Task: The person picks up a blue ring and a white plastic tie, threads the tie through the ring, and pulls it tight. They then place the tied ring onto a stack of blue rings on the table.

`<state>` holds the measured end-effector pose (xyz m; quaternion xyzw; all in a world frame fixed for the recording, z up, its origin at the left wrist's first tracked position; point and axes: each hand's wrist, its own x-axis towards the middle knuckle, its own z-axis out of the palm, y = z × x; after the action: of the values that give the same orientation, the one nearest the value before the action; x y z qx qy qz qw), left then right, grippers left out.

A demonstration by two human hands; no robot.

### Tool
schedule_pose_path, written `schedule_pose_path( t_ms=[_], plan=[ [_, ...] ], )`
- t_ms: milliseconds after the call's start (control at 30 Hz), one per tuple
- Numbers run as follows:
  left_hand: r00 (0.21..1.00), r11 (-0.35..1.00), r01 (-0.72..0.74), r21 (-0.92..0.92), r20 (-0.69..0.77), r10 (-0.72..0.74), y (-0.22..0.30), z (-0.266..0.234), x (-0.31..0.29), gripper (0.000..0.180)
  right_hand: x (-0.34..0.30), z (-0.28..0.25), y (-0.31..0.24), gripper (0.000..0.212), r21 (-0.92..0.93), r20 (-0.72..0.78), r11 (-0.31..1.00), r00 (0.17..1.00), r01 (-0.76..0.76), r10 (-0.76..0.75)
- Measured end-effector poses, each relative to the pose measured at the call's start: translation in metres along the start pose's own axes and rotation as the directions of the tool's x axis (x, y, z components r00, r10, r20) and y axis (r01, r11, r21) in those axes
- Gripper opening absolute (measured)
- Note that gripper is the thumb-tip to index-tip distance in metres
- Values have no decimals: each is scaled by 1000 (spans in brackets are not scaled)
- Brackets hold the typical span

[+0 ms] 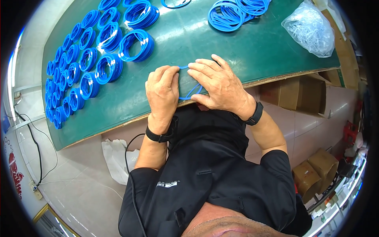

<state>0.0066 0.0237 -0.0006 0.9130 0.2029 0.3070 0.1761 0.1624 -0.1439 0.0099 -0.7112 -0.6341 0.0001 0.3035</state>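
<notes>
At the near edge of the green table, thin blue rings (192, 91) lie between my hands, and most of their outline is hidden under my fingers. My left hand (162, 89) is closed, its bent fingers and thumb gripping the left side of the rings. Over the right side rests my right hand (218, 83), with its fingers stretched out and apart and the thumb near the table edge. How many rings are under my hands cannot be made out.
Several neat bundles of blue rings (136, 45) stand in rows on the left of the green table (177, 43). A looser pile of rings (226, 16) lies at the far side, near a clear plastic bag (310, 29). An open cardboard box (304, 94) sits below the right edge.
</notes>
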Motion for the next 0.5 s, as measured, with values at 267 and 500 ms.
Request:
schedule_pose_path(
  t_ms=[267, 500],
  plan=[
    [1000, 1000, -7, 5, -10, 7, 1, 0, 2, 15, 0, 0, 0, 73, 0, 4, 1000, 1000, -1, 1],
    [1000, 1000, -4, -9, -13, 4, 0, 1, 0, 16, 0, 0, 1, 72, -15, 8, 1000, 1000, 7, -7]
  ],
)
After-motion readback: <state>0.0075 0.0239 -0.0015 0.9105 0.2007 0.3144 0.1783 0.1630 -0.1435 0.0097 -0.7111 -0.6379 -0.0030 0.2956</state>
